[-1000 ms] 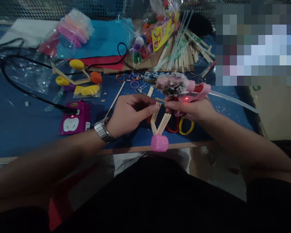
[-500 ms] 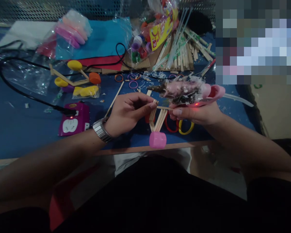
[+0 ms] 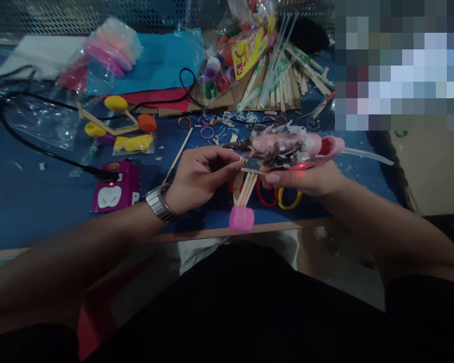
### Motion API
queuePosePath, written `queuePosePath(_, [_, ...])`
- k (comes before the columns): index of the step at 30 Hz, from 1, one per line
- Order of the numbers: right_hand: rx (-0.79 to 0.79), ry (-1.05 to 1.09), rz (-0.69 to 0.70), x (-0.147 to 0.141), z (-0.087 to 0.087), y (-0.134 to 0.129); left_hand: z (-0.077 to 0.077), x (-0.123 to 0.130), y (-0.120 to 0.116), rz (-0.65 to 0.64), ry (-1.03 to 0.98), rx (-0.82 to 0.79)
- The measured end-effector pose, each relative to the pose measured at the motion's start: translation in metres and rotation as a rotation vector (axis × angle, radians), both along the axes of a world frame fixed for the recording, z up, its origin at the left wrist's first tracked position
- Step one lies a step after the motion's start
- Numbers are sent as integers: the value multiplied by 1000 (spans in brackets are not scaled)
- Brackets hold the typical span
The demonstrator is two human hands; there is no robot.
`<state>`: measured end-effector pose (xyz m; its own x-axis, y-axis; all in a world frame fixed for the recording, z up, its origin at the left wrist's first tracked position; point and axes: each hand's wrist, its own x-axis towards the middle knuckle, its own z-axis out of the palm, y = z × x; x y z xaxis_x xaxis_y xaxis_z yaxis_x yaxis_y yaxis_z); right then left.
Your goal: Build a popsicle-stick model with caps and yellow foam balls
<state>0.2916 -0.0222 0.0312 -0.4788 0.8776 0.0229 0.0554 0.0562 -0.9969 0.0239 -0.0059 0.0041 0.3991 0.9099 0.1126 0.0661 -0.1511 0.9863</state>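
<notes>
My left hand, with a metal watch at the wrist, pinches one end of a frame of thin wooden sticks. At the frame's near end sits a pink cap-like piece. In my right hand is a pink hot glue gun, caked with dried glue and dark residue, its red light lit and a clear glue stick out of the back. The gun's dark tip points left above my left fingertips. A short wooden stick lies across the frame, its right end at my right thumb and fingertips.
Scissors handles lie behind the frame. A purple power socket with a black cable stands left. Beyond it is a stick piece with yellow and orange caps. Bagged caps, glue sticks and rubber bands lie farther back.
The glue gun has moved slightly left, bringing its tip over my left fingers. The frame's pink end has swung a little left.
</notes>
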Motion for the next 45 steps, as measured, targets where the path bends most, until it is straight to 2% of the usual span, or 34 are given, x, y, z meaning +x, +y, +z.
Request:
queuePosePath(7, [13,-12,44,-2,0,2,-3,1,1,20,23,39])
queuePosePath(15, [-158,47,-177,-6,-1,-6,-11,4,5,44,-59,101])
queuePosePath(23, [-179,51,-281,-11,-4,-3,-10,0,9,129,-5,210])
queuePosePath(27, [-170,29,-292,-12,-6,-3,-13,-1,12,127,-40,249])
queuePosePath(33, [-166,8,-288,-10,-8,-2,-10,-1,11,149,25,218])
queuePosePath(45, [-159,40,-243,-8,-12,-1,-9,-2,8,100,1,220])
